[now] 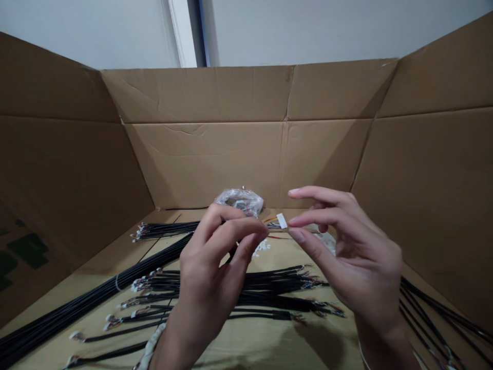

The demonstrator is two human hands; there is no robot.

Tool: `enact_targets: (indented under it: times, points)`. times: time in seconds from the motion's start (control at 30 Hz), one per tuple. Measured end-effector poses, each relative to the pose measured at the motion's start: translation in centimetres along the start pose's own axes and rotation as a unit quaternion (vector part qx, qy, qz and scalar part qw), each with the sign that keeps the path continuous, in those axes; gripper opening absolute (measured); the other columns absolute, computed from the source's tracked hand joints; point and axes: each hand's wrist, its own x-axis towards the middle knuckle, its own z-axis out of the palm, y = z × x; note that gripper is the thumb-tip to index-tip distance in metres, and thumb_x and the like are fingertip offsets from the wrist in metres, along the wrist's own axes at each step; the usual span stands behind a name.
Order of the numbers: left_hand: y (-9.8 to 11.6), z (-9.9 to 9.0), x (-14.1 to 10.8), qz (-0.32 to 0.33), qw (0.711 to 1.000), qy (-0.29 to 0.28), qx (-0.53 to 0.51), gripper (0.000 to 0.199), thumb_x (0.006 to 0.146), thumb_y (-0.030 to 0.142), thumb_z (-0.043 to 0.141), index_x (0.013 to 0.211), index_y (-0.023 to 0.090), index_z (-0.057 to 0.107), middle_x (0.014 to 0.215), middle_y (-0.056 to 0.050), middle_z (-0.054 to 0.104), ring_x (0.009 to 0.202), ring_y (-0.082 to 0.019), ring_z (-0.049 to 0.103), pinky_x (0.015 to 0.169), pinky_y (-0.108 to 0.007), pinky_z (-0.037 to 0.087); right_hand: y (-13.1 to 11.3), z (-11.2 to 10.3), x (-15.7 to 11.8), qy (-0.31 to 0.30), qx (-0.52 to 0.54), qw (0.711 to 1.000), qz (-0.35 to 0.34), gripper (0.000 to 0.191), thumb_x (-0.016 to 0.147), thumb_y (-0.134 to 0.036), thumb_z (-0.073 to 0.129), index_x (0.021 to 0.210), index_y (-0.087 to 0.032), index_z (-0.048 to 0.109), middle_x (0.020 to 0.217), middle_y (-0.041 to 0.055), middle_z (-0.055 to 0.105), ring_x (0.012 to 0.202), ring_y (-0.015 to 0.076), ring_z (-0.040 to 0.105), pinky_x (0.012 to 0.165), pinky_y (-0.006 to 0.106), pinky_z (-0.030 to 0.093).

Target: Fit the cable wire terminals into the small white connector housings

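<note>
My left hand (219, 257) is closed, with thumb and index finger pinching thin coloured wires (273, 224). These wires run to a small white connector (282, 221) raised in front of me. At the connector's lower right edge, the thumb and index fingertip of my right hand (346, 246) come together in a pinch, while its other fingers stay lifted. How much of the connector sits between those fingertips is hard to see. Beneath my hands lie black cables (269, 300) with bare wire ends on the right and white connectors on the left.
A thick tied bundle of black cables (96, 288) slants along the left. More black cables (435, 324) lie at right. Small white connectors (263, 246) and a clear plastic bag (252, 198) sit farther back. Cardboard walls (231, 164) enclose the left, back and right.
</note>
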Motion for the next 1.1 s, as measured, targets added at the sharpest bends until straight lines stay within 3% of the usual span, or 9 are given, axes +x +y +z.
enact_targets:
  times: [0.2,0.43,0.9,1.1]
  points:
    - [0.0,0.1,0.1,-0.001,0.999,0.023,0.022,0.022,0.100,0.012,0.062,0.101,0.032,0.071,0.098,0.000,0.062,0.091,-0.017,0.069,0.071,-0.031,0.061,-0.5,0.1,-0.1,0.020,-0.041,0.999,-0.008,0.020,0.089,-0.010,0.076,0.099,-0.027,0.076,0.119,0.0006,0.078,0.103,0.0212,0.067,0.091,0.040,0.051]
    - [0.0,0.2,0.1,-0.006,0.999,0.035,0.038,0.022,0.100,0.013,0.062,0.099,0.032,0.071,0.099,-0.001,0.062,0.087,-0.017,0.069,0.067,-0.031,0.061,-1.0,0.1,-0.4,0.023,-0.060,0.998,-0.009,0.022,0.089,-0.008,0.075,0.100,-0.027,0.078,0.122,0.0004,0.078,0.090,0.0200,0.063,0.081,0.040,0.050]
    - [0.1,0.2,0.3,-0.005,0.998,0.041,0.056,0.020,0.100,0.014,0.063,0.099,0.032,0.071,0.101,0.000,0.062,0.085,-0.015,0.068,0.069,-0.029,0.061,-1.2,0.3,-0.5,0.003,-0.058,0.998,-0.008,0.024,0.089,-0.008,0.075,0.105,-0.025,0.079,0.125,0.0010,0.077,0.096,0.0185,0.063,0.083,0.037,0.051]
    - [-0.5,0.3,0.4,0.045,0.994,0.057,0.078,0.020,0.095,0.009,0.069,0.100,0.028,0.072,0.100,0.002,0.061,0.083,-0.011,0.064,0.063,-0.021,0.057,-1.3,0.4,-0.6,0.003,-0.079,0.996,-0.034,0.025,0.089,-0.006,0.073,0.107,-0.022,0.078,0.124,0.0035,0.077,0.099,0.0196,0.065,0.082,0.036,0.051]
